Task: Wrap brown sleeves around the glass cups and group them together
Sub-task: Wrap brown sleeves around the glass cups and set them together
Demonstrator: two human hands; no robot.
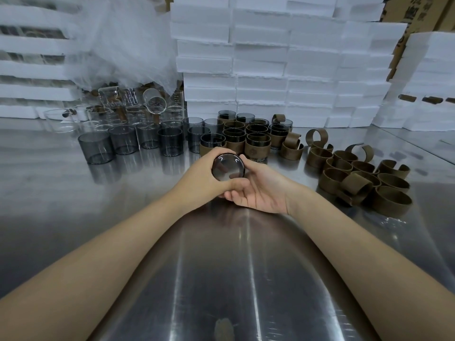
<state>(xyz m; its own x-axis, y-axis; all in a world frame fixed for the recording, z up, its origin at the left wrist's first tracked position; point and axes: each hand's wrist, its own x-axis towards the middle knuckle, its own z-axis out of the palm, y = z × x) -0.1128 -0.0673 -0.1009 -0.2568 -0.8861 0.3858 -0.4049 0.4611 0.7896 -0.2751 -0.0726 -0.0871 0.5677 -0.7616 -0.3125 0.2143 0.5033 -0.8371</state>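
Midway, left hand (204, 174) and right hand (258, 191) both curl fingers round one glass cup (228, 167), sleeve-fitting apparently underway; next call: stand it beside the sleeved cups (248, 137).

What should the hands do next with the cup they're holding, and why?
Probably turn the cup upright and set it beside the sleeved cups just beyond. The left hand and right hand both grip it, base toward the camera; they hide whether its sleeve is on.
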